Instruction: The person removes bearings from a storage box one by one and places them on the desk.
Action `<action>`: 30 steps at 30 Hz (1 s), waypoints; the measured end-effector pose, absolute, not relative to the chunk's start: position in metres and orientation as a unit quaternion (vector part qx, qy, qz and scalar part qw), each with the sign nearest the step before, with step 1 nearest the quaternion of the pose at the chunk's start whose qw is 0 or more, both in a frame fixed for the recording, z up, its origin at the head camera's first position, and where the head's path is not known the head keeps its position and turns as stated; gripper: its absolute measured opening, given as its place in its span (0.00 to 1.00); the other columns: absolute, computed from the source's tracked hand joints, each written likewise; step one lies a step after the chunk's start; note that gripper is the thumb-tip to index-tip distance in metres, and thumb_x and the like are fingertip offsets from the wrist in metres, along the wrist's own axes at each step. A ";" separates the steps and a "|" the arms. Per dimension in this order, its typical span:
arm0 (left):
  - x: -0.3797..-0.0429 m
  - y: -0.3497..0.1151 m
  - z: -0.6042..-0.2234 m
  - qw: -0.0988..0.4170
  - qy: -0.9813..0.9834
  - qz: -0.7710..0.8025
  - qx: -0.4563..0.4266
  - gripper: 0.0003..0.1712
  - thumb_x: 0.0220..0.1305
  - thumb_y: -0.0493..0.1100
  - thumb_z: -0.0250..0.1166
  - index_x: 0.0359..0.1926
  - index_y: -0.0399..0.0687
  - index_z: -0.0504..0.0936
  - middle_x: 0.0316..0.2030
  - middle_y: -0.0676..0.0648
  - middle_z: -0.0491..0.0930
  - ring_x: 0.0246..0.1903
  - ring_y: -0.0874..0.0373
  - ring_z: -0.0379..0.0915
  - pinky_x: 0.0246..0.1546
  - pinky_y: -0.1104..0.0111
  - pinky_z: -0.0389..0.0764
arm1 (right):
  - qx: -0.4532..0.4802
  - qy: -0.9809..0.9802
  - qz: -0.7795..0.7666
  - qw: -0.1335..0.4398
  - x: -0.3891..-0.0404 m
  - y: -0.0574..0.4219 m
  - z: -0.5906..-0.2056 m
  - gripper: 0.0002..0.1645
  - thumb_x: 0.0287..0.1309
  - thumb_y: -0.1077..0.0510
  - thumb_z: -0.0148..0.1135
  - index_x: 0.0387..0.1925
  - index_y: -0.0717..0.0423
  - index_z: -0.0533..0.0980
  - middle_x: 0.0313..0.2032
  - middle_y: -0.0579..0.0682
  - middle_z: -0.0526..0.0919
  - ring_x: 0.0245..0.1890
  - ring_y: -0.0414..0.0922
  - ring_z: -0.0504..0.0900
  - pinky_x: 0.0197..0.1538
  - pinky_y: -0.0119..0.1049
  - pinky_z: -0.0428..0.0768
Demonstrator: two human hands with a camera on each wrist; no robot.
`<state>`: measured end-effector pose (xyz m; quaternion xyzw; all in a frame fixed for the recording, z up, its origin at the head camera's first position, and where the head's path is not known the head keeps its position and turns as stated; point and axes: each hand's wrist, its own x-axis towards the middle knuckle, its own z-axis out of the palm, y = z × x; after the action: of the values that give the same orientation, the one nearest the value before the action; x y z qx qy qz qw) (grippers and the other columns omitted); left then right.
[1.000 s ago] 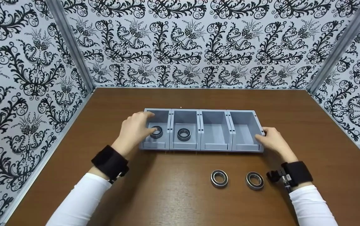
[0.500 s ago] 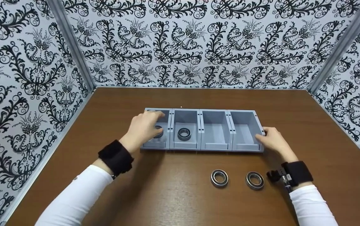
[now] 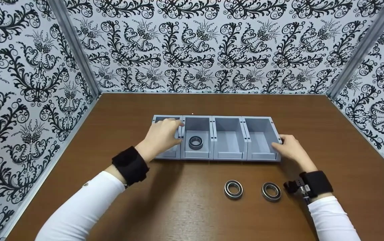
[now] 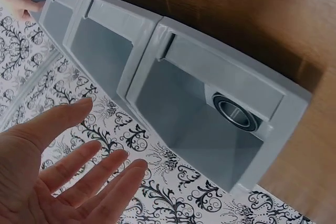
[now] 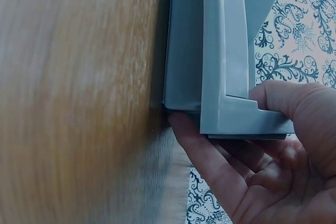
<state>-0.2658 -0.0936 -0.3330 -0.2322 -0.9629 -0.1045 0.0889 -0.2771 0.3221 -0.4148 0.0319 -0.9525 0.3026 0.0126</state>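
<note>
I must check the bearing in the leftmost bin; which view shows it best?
The left wrist view, where no hand covers the bearing in the leftmost bin. In the head view the left hand hides it; the right wrist view does not show it.

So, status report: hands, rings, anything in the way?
Left hand empty over leftmost bin. Right hand grips the bin row's right end. Two rings binned, two on table. Left hand hides leftmost ring from head view.

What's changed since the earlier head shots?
The left hand has moved right across the leftmost bin, hiding its bearing from the head view; it holds nothing. The right hand still grips the bin row at its right end; the other three bearings stayed put.
</note>
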 end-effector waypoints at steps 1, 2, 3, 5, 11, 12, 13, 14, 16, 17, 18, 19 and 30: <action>-0.266 -0.092 -0.332 0.084 -0.963 -0.106 -0.234 0.25 0.50 0.45 0.68 0.52 0.48 0.77 0.47 0.45 0.81 0.45 0.51 0.78 0.40 0.59 0.79 | 0.032 -0.953 0.301 0.011 -0.277 0.322 -0.415 0.25 0.56 0.56 0.52 0.52 0.69 0.71 0.43 0.68 0.80 0.38 0.52 0.81 0.39 0.36 0.74; -0.267 -0.091 -0.332 0.083 -0.962 -0.105 -0.236 0.25 0.50 0.45 0.68 0.52 0.48 0.77 0.47 0.45 0.81 0.45 0.51 0.78 0.40 0.60 0.79 | 0.032 -0.953 0.300 0.009 -0.277 0.322 -0.415 0.26 0.57 0.56 0.52 0.53 0.69 0.71 0.44 0.68 0.80 0.39 0.53 0.81 0.39 0.36 0.74; -0.267 -0.090 -0.331 0.080 -0.963 -0.105 -0.236 0.26 0.50 0.45 0.68 0.52 0.48 0.77 0.48 0.46 0.80 0.45 0.51 0.78 0.40 0.60 0.79 | 0.031 -0.953 0.301 0.007 -0.277 0.322 -0.415 0.26 0.57 0.56 0.52 0.53 0.69 0.71 0.44 0.69 0.80 0.40 0.53 0.81 0.39 0.36 0.74; -0.268 -0.088 -0.330 0.079 -0.961 -0.106 -0.242 0.26 0.49 0.44 0.68 0.52 0.49 0.77 0.48 0.46 0.81 0.45 0.51 0.79 0.40 0.59 0.79 | 0.030 -0.953 0.302 0.007 -0.278 0.321 -0.415 0.26 0.57 0.56 0.52 0.53 0.70 0.71 0.44 0.69 0.80 0.39 0.53 0.81 0.39 0.36 0.75; -0.272 -0.080 -0.330 0.073 -0.956 -0.100 -0.267 0.26 0.49 0.43 0.69 0.52 0.48 0.76 0.48 0.46 0.80 0.46 0.51 0.78 0.43 0.60 0.79 | 0.027 -0.953 0.300 0.013 -0.277 0.320 -0.413 0.24 0.55 0.56 0.53 0.49 0.70 0.72 0.41 0.68 0.81 0.35 0.48 0.79 0.35 0.32 0.73; -0.273 -0.078 -0.330 0.072 -0.955 -0.097 -0.272 0.26 0.49 0.43 0.69 0.52 0.48 0.76 0.48 0.47 0.80 0.46 0.51 0.78 0.44 0.60 0.79 | 0.028 -0.954 0.299 0.014 -0.277 0.320 -0.413 0.24 0.55 0.56 0.53 0.49 0.70 0.72 0.41 0.68 0.81 0.34 0.47 0.79 0.35 0.32 0.73; -0.273 -0.077 -0.331 0.070 -0.954 -0.094 -0.276 0.26 0.49 0.44 0.69 0.52 0.48 0.76 0.48 0.47 0.80 0.46 0.51 0.78 0.44 0.60 0.79 | 0.028 -0.954 0.299 0.015 -0.277 0.320 -0.413 0.24 0.55 0.56 0.53 0.49 0.70 0.73 0.40 0.67 0.81 0.34 0.47 0.79 0.35 0.32 0.73; -0.274 -0.076 -0.331 0.067 -0.954 -0.092 -0.279 0.26 0.49 0.44 0.69 0.52 0.48 0.76 0.48 0.47 0.80 0.46 0.51 0.78 0.44 0.60 0.79 | 0.029 -0.954 0.299 0.015 -0.277 0.320 -0.413 0.24 0.55 0.56 0.53 0.49 0.70 0.73 0.40 0.67 0.81 0.34 0.47 0.79 0.35 0.32 0.73; -0.275 -0.074 -0.331 0.064 -0.951 -0.095 -0.286 0.27 0.48 0.44 0.69 0.52 0.48 0.76 0.48 0.46 0.80 0.47 0.51 0.77 0.44 0.59 0.78 | 0.029 -0.954 0.299 0.014 -0.277 0.320 -0.412 0.24 0.55 0.56 0.53 0.49 0.71 0.72 0.41 0.68 0.81 0.35 0.48 0.80 0.35 0.33 0.74; -0.276 -0.073 -0.332 0.061 -0.950 -0.096 -0.289 0.27 0.48 0.44 0.69 0.52 0.48 0.76 0.48 0.46 0.80 0.47 0.51 0.77 0.45 0.59 0.78 | 0.029 -0.953 0.300 0.014 -0.277 0.320 -0.412 0.24 0.55 0.57 0.53 0.49 0.71 0.72 0.41 0.68 0.81 0.35 0.49 0.80 0.35 0.33 0.74; -0.276 -0.072 -0.332 0.060 -0.949 -0.099 -0.294 0.27 0.48 0.43 0.69 0.53 0.48 0.76 0.49 0.46 0.80 0.48 0.51 0.77 0.45 0.59 0.78 | 0.028 -0.953 0.301 0.013 -0.277 0.320 -0.412 0.25 0.55 0.56 0.53 0.50 0.71 0.72 0.41 0.68 0.81 0.36 0.49 0.80 0.35 0.33 0.74; -0.277 -0.071 -0.333 0.058 -0.948 -0.100 -0.298 0.27 0.48 0.43 0.69 0.53 0.48 0.76 0.49 0.47 0.79 0.48 0.51 0.77 0.46 0.59 0.78 | 0.027 -0.953 0.301 0.011 -0.277 0.320 -0.413 0.25 0.55 0.56 0.52 0.50 0.71 0.71 0.42 0.69 0.80 0.36 0.50 0.80 0.35 0.33 0.74; -0.289 -0.059 -0.335 0.026 -0.945 -0.084 -0.314 0.29 0.48 0.47 0.70 0.54 0.51 0.75 0.52 0.49 0.78 0.52 0.53 0.74 0.50 0.60 0.76 | 0.030 -0.951 0.306 0.005 -0.276 0.321 -0.413 0.25 0.57 0.56 0.51 0.52 0.70 0.71 0.42 0.69 0.80 0.36 0.49 0.80 0.34 0.32 0.73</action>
<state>-0.2892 -0.0593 -0.3347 -0.3136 -0.9455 -0.0839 0.0256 -0.2759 0.3209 -0.4127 0.0302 -0.9515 0.3061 0.0054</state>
